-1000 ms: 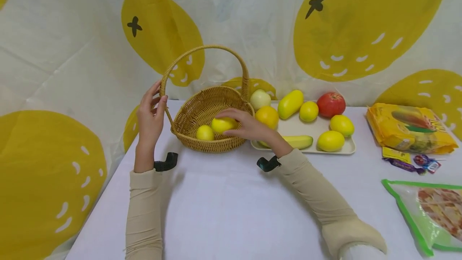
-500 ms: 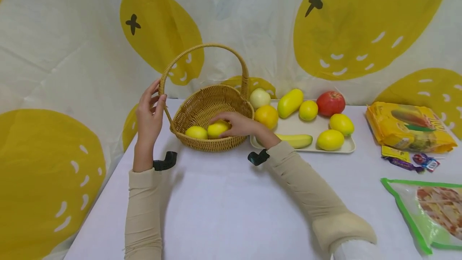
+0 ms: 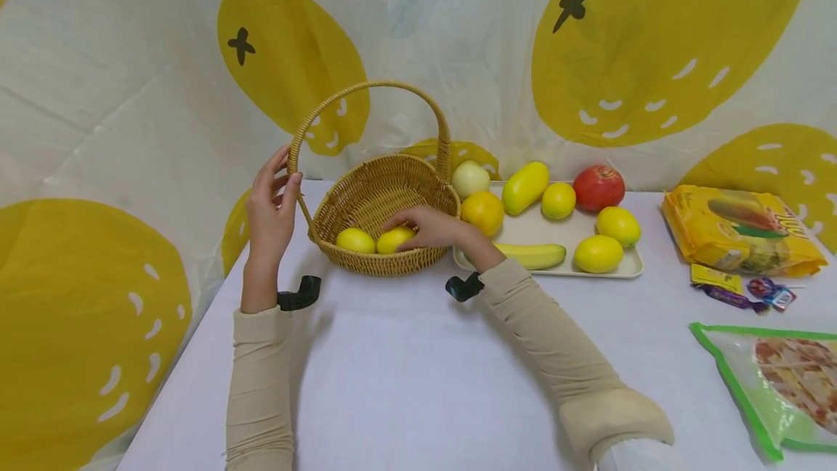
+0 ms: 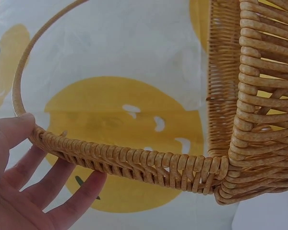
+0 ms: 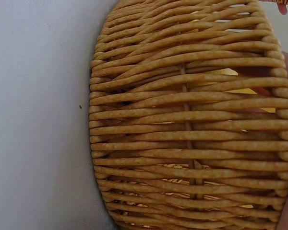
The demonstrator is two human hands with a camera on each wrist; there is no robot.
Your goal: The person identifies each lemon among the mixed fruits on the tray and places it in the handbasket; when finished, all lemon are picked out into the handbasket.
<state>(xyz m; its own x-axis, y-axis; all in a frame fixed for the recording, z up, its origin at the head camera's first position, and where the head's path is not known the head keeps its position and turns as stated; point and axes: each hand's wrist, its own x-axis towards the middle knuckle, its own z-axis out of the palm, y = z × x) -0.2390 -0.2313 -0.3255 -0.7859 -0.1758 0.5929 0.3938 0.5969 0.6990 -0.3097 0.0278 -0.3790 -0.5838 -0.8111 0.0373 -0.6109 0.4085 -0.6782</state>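
Note:
A woven wicker basket (image 3: 366,263) with a tall arched handle stands on the table. My left hand (image 3: 271,213) holds the left side of the handle (image 4: 120,157); in the left wrist view the thumb lies on one side, the fingers on the other. Inside the basket my right hand (image 3: 428,227) grips a lemon (image 3: 394,240) near the front wall. Another lemon (image 3: 355,240) lies just left of it. The right wrist view is mostly filled by the basket's woven side (image 5: 182,124), which hides most of that hand and its lemon.
Right of the basket, a cream tray (image 3: 565,242) carries a banana (image 3: 539,256), a red pomegranate (image 3: 599,188) and several yellow fruits. Farther right lie a yellow snack bag (image 3: 739,231), wrapped candies (image 3: 729,296) and a green-edged bag (image 3: 771,384). A patterned cloth (image 3: 458,42) hangs behind.
My right hand has moved left and down into the basket with its lemon. The other lemon has shifted left. My left hand stays on the handle.

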